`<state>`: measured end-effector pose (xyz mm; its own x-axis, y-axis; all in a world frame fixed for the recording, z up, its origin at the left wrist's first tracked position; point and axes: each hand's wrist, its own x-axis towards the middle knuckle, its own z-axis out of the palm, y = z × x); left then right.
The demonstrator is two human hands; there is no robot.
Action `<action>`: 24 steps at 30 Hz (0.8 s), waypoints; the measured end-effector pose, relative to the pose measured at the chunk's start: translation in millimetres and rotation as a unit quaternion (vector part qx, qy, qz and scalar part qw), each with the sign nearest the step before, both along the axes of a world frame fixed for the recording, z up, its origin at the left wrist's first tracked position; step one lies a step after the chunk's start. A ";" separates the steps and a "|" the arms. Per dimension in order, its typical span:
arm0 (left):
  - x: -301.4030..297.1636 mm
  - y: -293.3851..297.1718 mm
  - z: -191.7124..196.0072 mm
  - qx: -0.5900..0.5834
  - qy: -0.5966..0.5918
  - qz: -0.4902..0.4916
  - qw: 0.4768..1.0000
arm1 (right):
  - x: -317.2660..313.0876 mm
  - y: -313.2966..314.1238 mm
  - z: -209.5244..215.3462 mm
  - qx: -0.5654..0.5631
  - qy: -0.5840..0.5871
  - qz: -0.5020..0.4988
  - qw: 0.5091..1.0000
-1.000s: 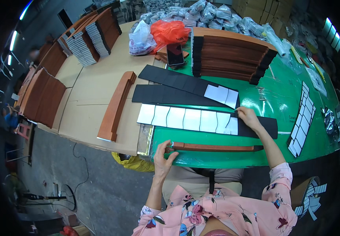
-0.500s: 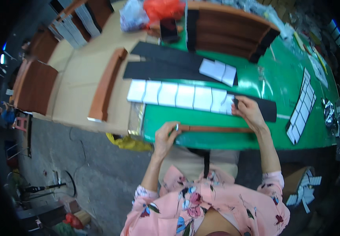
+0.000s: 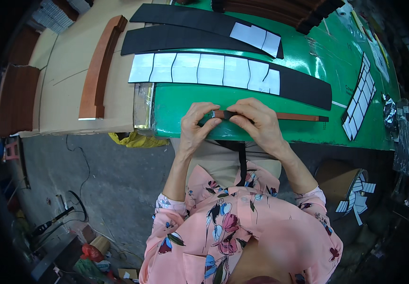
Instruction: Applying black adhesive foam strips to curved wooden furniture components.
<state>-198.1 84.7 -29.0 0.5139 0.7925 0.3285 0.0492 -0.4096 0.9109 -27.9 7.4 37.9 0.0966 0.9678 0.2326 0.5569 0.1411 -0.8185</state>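
A long, thin brown strip (image 3: 299,116) lies along the near edge of the green table, with a dark patch at its right end. My left hand (image 3: 197,125) pinches its left end between thumb and fingers. Just right of that, my right hand (image 3: 257,124) is closed on a small black piece (image 3: 229,115), which touches the strip. Beyond both hands lies a black sheet (image 3: 304,89) whose left part carries a row of white-backed pieces (image 3: 211,70); its right part is bare black.
More black sheets (image 3: 180,40) lie behind, one bearing white pieces (image 3: 256,38). At right is another white-pieced sheet (image 3: 359,97). A brown wooden rail (image 3: 101,71) rests on cardboard at left. White scraps (image 3: 356,196) fill a bin on the floor at right.
My right hand has moved left and nearer from the white-pieced sheet, bringing the small black piece to the strip's left end beside my left hand. My view has tilted nearer.
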 end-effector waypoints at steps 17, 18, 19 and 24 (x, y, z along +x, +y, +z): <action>-1.3 2.8 -3.9 -0.063 -0.039 -0.018 0.997 | -15.6 12.3 -7.7 0.067 -0.184 -0.014 0.981; -0.9 2.7 -4.2 -0.063 -0.039 -0.017 0.997 | -15.4 12.5 -7.7 0.067 -0.184 -0.014 0.980; -0.6 2.6 -4.3 -0.061 -0.037 -0.018 0.997 | -15.2 12.5 -7.7 0.066 -0.189 -0.015 0.980; -1.0 2.5 -7.1 -0.056 -0.037 -0.019 0.998 | -14.6 12.1 -7.6 0.062 -0.189 -0.014 0.980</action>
